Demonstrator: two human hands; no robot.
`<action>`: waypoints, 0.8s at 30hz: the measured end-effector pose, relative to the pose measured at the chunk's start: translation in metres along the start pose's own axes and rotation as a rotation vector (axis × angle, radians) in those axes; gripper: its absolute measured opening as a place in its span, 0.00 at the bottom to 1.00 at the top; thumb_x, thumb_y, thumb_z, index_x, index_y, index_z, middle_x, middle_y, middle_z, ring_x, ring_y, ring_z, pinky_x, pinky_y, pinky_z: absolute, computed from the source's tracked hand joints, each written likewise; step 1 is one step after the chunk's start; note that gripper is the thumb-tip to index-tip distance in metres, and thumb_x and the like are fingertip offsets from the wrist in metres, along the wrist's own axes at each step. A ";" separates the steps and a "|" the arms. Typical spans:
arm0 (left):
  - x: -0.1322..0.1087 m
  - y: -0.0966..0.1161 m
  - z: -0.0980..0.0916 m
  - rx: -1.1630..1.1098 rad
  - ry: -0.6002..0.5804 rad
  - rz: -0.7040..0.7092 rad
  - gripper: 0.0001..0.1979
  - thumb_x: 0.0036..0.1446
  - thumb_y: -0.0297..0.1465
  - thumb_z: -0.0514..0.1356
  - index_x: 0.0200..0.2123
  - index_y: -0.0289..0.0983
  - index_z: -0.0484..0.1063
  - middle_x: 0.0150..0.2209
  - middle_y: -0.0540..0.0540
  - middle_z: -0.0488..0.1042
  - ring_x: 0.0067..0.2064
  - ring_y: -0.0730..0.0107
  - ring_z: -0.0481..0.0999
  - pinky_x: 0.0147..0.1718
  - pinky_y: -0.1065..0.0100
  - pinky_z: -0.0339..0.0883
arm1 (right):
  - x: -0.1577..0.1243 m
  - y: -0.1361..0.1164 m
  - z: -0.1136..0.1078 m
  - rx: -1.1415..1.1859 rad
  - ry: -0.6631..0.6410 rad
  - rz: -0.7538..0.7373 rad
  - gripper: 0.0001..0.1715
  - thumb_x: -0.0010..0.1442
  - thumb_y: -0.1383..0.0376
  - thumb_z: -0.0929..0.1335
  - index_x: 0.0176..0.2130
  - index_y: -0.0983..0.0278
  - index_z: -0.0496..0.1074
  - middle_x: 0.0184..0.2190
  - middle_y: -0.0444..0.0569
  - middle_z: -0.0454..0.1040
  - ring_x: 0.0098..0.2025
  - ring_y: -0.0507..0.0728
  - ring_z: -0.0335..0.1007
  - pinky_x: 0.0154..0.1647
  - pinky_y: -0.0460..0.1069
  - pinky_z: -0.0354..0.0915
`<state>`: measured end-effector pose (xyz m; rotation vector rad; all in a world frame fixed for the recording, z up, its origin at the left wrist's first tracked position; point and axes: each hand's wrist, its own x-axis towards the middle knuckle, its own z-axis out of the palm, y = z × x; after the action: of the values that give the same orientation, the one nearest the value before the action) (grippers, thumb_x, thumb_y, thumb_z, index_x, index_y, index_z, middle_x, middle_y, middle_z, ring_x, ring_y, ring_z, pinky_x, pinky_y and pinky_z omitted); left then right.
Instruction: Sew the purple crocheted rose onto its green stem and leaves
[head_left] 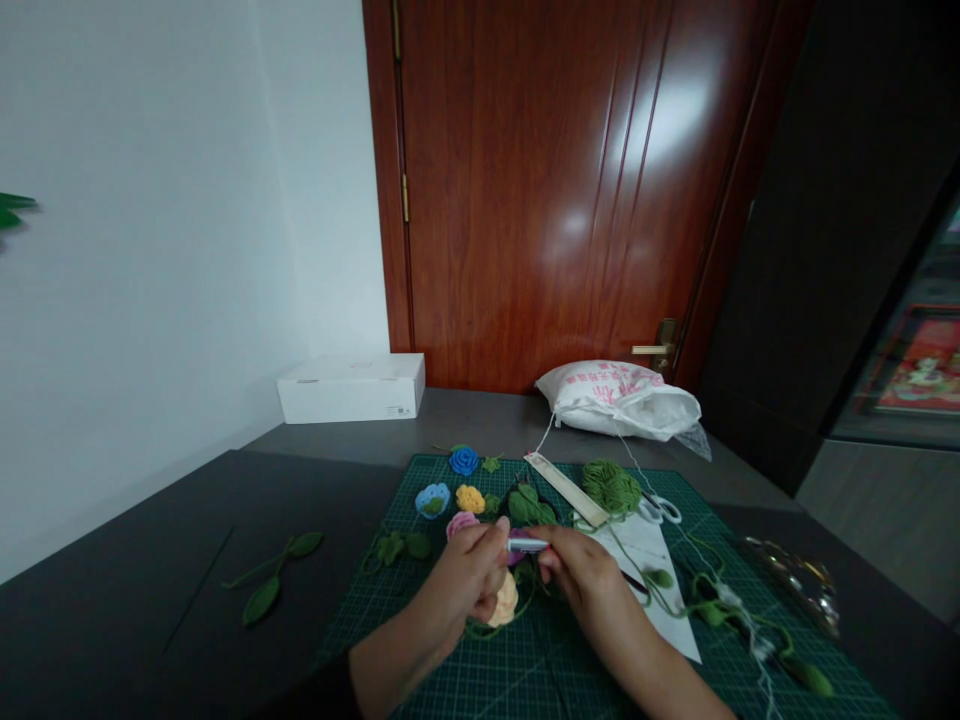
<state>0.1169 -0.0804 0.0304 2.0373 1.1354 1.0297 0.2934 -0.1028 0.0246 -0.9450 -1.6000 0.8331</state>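
My left hand (472, 575) and my right hand (589, 575) are close together over the mat, both closed on opposite ends of a slim, silvery-white pen-like tube (528, 545). A cream crocheted flower (504, 600) shows just beside the left fingers. Behind the hands lie a pink flower (461, 522), a yellow flower (470, 499), a light blue one (433, 501) and a dark blue rose (463, 460). Green crocheted leaves (529, 505) sit just beyond the tube. Something purple is partly hidden behind it.
A green cutting mat (420, 680) carries a ball of green yarn (611, 487), a pale ruler (566, 488), scissors (661, 510) and white paper (679, 620). A beaded item (799, 580) lies right. Farther back stand a white box (352, 388) and a stuffed white bag (615, 398).
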 end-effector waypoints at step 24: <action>-0.001 0.004 -0.028 0.110 0.022 0.192 0.14 0.65 0.37 0.50 0.28 0.39 0.66 0.30 0.45 0.70 0.37 0.60 0.68 0.39 0.61 0.64 | 0.005 0.014 0.021 0.194 -0.071 0.198 0.34 0.61 0.37 0.60 0.31 0.63 0.69 0.13 0.40 0.65 0.11 0.48 0.48 0.13 0.45 0.49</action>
<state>0.0952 -0.0794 0.0478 2.2628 1.0431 1.1060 0.2741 -0.0937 0.0101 -0.9524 -1.4709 1.1489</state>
